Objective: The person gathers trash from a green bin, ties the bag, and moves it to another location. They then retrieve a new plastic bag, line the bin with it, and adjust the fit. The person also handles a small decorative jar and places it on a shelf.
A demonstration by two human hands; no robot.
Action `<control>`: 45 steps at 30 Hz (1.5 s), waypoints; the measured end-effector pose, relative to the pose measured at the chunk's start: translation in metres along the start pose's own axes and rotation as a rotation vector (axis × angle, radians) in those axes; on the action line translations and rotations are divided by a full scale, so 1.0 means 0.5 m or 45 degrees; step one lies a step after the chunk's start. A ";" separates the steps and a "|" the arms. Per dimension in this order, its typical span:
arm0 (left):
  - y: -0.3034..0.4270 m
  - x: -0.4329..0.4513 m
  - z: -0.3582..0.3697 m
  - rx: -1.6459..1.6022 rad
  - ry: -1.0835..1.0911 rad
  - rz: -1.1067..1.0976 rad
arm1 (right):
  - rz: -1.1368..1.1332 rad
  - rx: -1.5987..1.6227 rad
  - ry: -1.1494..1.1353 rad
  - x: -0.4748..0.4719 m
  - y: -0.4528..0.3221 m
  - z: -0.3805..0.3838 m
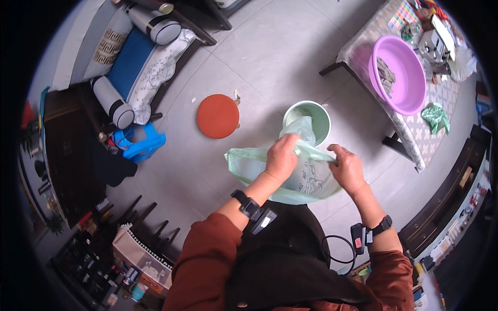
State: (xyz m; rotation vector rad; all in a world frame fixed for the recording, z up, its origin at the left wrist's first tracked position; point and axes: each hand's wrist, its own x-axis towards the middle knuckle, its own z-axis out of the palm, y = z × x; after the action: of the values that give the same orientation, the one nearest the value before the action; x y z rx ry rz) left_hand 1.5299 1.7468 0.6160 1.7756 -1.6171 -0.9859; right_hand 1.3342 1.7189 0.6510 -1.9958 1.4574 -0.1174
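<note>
A thin pale green plastic bag (311,177) is spread wide between my two hands, with dark printing on its side. My left hand (281,155) grips the upper edge near the middle. Farther right, my right hand (347,169) pinches the rim at its right end. Just beyond my hands a light green bucket (325,120) stands on the floor. Part of the bag's film reaches over the bucket's near rim and into its mouth. The lower inside of the bucket is partly hidden by the film.
An orange-red round stool (218,116) stands left of the bucket. At right, a covered table (414,144) bears a purple basin (412,74) with a grey cloth (386,76) and a crumpled green bag (435,117). A blue plastic stool (146,143) sits near the sofa (136,66).
</note>
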 end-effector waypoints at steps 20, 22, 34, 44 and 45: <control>-0.070 0.051 0.016 -0.289 -0.452 -0.352 | 1.405 2.556 0.933 -0.074 0.185 0.168; -0.085 0.066 0.023 0.001 -0.657 -0.089 | 1.352 2.500 0.888 -0.067 0.176 0.179; -0.191 0.197 0.070 -0.113 -0.475 0.323 | 0.785 0.328 -0.144 -0.088 0.108 0.270; -0.174 0.153 0.183 -0.432 -0.932 -0.431 | 1.761 2.795 1.451 -0.099 0.143 0.375; -0.168 0.161 0.190 -0.487 -1.007 -0.508 | 1.779 2.785 1.476 -0.089 0.138 0.370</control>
State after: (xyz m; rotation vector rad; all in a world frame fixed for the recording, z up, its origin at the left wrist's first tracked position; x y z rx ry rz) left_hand 1.5044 1.6869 0.4807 1.5424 -1.3317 -2.2269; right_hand 1.3413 1.8300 0.4817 1.0609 1.3780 -1.4455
